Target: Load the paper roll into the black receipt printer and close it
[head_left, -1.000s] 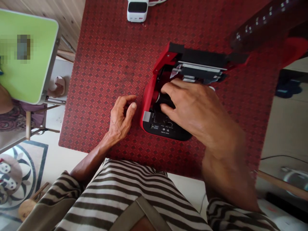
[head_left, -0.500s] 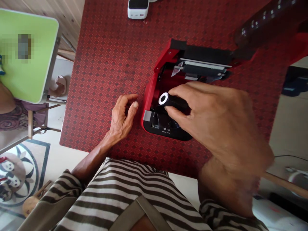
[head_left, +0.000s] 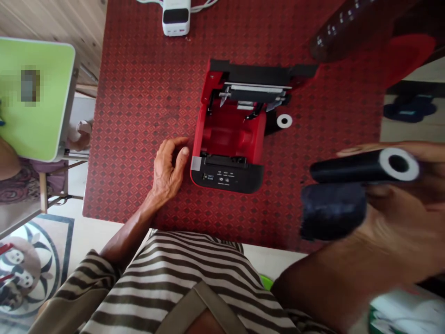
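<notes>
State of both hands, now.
Left hand: partly curled, holding nothing.
Right hand: closed, holding a black roll with a white core.

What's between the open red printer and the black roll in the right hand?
Bare red patterned mat in the head view, from the printer to the black roll. A small white-cored roll sits off that stretch.

A: Top?
B: Shirt (head_left: 174, 283), cream with dark brown horizontal stripes.
A: Sleeves?
B: Left sleeve (head_left: 88, 273) striped the same, ending above a bare forearm.
A: Over the shirt?
B: Khaki strap (head_left: 212, 306), low at centre, wide and flat.
A: Hands?
B: Left hand (head_left: 168, 174) and right hand (head_left: 389, 222), both bare.
</notes>
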Tool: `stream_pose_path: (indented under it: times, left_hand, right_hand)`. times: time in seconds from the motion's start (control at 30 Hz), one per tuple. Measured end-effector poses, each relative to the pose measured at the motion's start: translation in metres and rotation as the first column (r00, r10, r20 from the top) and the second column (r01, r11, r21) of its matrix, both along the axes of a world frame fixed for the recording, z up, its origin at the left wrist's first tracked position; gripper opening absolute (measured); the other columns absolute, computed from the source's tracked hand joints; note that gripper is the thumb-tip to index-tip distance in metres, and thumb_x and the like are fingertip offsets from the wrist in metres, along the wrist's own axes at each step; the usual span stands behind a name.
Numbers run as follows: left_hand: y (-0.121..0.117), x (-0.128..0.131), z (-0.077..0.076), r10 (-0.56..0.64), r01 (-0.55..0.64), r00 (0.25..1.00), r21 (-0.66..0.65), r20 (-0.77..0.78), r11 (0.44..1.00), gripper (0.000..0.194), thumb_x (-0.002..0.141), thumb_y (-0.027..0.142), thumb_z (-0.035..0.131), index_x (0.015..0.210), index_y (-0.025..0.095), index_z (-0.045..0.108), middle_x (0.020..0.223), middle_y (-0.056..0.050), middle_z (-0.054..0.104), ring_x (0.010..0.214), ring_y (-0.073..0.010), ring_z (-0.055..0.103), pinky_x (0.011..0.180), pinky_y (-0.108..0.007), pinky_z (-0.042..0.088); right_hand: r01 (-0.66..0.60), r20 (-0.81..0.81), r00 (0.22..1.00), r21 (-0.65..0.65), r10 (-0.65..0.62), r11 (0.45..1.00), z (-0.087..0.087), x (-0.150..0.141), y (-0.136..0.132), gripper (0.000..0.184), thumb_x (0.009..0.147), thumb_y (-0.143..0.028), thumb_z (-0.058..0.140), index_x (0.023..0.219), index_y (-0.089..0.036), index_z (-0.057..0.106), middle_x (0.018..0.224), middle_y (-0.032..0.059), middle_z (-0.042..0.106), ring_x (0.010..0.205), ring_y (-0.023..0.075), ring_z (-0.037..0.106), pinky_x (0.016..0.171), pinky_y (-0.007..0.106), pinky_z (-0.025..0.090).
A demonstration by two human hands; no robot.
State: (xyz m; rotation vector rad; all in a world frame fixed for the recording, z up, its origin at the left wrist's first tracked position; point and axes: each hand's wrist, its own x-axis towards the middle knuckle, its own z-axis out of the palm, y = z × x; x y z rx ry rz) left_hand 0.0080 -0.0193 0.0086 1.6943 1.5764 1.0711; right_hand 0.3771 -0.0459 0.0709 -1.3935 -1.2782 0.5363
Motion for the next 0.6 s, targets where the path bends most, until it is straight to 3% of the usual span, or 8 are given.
stream_pose_path:
  times: [0.07, 0.2, 0.4, 0.6]
  left_hand:
    - [0.0, 0.0, -0.002, 0.014, -0.014, 1.0, -0.018, 0.004, 1.0, 0.071, 0.129, 0.091, 0.051, 0.14, 0.03, 0.086, 0.132, -0.011, 0.092, 0.124, -0.0327, 0.086, 0.114, -0.053, 0.07]
    - [0.001, 0.0, -0.005, 0.036, -0.036, 0.999, -0.033, -0.011, 0.999, 0.068, 0.128, 0.091, 0.054, 0.138, 0.032, 0.086, 0.131, -0.01, 0.093, 0.124, -0.033, 0.086, 0.117, -0.055, 0.069]
    - [0.003, -0.001, -0.012, 0.052, -0.051, 0.999, 0.011, -0.011, 0.999, 0.064, 0.127, 0.09, 0.058, 0.136, 0.034, 0.086, 0.127, -0.009, 0.091, 0.122, -0.0328, 0.085, 0.115, -0.055, 0.068]
    - [0.003, 0.0, -0.011, 0.054, -0.054, 0.998, -0.003, -0.01, 0.999, 0.065, 0.126, 0.091, 0.059, 0.137, 0.033, 0.087, 0.129, -0.009, 0.093, 0.124, -0.0334, 0.085, 0.117, -0.056, 0.067]
  right_hand:
    - [0.033, -0.063, 0.997, -0.01, -0.033, 0.999, -0.022, 0.006, 0.004, 0.039, 0.081, -0.055, 0.111, 0.11, -0.038, 0.094, 0.102, 0.0049, 0.091, 0.09, 0.0337, 0.089, 0.079, 0.054, 0.073]
    - [-0.051, 0.003, 0.999, -0.268, 0.054, 0.962, -0.041, 0.0, 0.008, 0.034, 0.081, -0.044, 0.103, 0.111, -0.035, 0.087, 0.104, 0.003, 0.092, 0.094, 0.0287, 0.088, 0.086, 0.047, 0.074]
    - [-0.229, 0.06, 0.953, -0.495, 0.295, 0.838, -0.022, -0.019, 0.007, 0.029, 0.094, -0.031, 0.094, 0.119, -0.04, 0.084, 0.117, 0.0038, 0.096, 0.096, 0.034, 0.09, 0.091, 0.055, 0.074]
    - [-0.225, 0.124, 0.932, -0.539, 0.34, 0.812, -0.008, -0.026, 0.01, 0.021, 0.101, -0.032, 0.088, 0.116, -0.046, 0.081, 0.118, 0.0041, 0.097, 0.1, 0.0385, 0.093, 0.099, 0.061, 0.077]
